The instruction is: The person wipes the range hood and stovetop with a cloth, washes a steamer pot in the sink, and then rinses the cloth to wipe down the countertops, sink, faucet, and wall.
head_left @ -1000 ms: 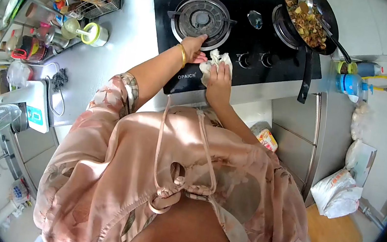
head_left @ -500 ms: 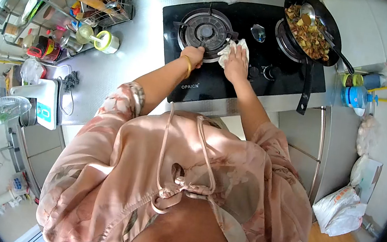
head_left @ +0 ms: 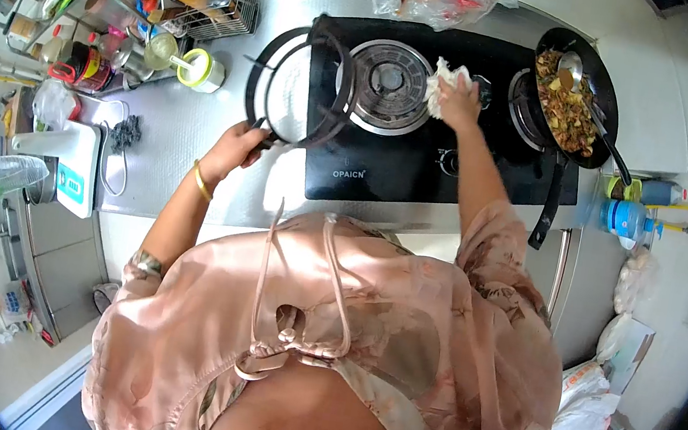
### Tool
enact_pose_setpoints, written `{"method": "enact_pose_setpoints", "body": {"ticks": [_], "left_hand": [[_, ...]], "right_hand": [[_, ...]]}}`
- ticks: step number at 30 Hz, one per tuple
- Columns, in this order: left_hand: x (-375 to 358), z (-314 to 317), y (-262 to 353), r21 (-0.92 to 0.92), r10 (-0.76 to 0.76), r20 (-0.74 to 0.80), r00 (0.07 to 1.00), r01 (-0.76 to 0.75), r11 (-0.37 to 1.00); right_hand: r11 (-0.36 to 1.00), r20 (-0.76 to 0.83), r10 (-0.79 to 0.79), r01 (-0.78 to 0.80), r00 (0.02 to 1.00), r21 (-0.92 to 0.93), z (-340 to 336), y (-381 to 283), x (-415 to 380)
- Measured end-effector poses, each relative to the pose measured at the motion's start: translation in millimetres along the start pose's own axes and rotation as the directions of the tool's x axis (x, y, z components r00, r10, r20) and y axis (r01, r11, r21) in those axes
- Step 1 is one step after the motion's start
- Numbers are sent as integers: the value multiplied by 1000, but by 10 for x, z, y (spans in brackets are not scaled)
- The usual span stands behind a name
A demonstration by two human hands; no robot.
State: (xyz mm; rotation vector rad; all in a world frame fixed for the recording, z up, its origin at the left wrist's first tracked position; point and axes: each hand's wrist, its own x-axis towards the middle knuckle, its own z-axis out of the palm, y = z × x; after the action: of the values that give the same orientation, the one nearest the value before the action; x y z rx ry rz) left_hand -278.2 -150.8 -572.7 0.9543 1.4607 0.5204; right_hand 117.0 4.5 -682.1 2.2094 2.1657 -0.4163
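My left hand is closed on the edge of a black round pot stand. The stand is lifted off the hob and tilted over the counter, overlapping the hob's left edge. With my right hand I press a crumpled white cloth onto the black glass gas hob, just right of the left burner. That burner lies uncovered, its metal ring and cap showing. On the right burner sits a black wok with cooked chopped food and a metal ladle.
A clear plastic bag lies behind the hob. At left are a utensil basket, a yellow-rimmed jar, bottles on a rack and a white scale. The wok handle juts past the hob's front. A blue-labelled bottle stands right.
My left hand has lifted the pot stand off the left burner and carried it left. The right hand has moved the cloth slightly right and back. The camera view has shifted.
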Motion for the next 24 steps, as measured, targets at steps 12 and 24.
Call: {"method": "enact_pose_setpoints", "body": {"ticks": [12, 24], "left_hand": [[-397, -329, -1268, 324, -74, -396, 915, 214, 922], [-279, -637, -1311, 510, 49, -410, 911, 184, 840]], "right_hand": [[947, 240, -284, 311, 928, -81, 53, -1616, 1307], [728, -100, -661, 668, 744, 153, 524, -1892, -919]]}}
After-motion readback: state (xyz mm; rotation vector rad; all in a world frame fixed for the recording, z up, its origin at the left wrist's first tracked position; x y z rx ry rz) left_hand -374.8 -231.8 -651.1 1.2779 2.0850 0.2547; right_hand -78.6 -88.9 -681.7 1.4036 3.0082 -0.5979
